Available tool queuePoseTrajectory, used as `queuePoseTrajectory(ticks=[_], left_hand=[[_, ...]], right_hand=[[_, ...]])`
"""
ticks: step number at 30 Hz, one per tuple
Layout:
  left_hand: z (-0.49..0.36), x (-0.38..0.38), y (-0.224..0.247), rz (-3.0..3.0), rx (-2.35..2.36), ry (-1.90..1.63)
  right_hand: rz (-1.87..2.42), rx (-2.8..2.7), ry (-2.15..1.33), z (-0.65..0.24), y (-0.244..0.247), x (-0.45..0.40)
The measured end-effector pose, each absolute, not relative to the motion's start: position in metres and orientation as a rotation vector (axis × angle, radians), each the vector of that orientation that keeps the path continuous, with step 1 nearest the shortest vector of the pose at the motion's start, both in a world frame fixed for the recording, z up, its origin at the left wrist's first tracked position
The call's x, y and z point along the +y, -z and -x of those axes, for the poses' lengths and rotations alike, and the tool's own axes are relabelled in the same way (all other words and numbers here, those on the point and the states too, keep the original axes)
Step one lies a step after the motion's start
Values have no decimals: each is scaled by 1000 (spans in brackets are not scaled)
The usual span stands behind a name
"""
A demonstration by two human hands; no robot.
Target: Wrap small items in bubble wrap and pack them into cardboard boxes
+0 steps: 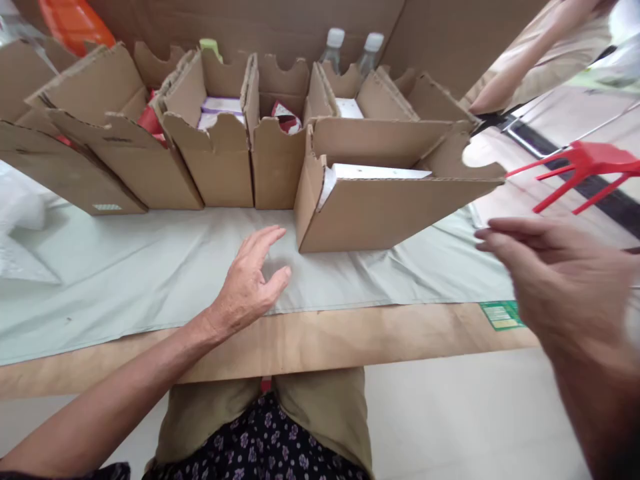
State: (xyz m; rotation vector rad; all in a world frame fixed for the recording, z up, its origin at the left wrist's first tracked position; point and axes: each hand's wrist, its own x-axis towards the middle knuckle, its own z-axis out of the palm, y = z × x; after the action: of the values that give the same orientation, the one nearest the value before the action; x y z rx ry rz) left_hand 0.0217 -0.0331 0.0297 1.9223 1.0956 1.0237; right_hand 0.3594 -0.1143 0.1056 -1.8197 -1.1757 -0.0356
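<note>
My left hand (253, 280) is open over the pale green cloth (165, 267), thumb and fingers apart, with nothing in it. Just beyond its fingertips a cardboard file box (395, 210) stands turned sideways in front of a row of similar boxes. White sheets or a white packet (380, 172) show inside that box. Out to the right, past the table's edge, my right hand (560, 280) is slightly blurred, thumb and fingers drawn together. What its fingers hold, if anything, I cannot make out.
Several upright cardboard boxes (225, 173) line the back, some with packets inside. Behind them are two capped bottles (373, 47) and a cardboard panel (280, 27). A red stool (595, 160) and another person's arm (525, 60) are at right. The wooden table edge (320, 340) runs in front.
</note>
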Motion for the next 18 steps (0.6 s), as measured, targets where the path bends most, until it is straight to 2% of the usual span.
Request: queuePoseTrajectory(ticks=[7, 13, 18], left_hand=[[-72, -7, -40, -1683, 969, -908], [-78, -36, -40, -1538, 913, -973], [-34, -69, -85, -1487, 883, -1207]], right_hand=[[1634, -1239, -526, -377, -65, -57], [1532, -1159, -487, -342, -57, -74], [1455, -1284, -449, -297, -98, -93]])
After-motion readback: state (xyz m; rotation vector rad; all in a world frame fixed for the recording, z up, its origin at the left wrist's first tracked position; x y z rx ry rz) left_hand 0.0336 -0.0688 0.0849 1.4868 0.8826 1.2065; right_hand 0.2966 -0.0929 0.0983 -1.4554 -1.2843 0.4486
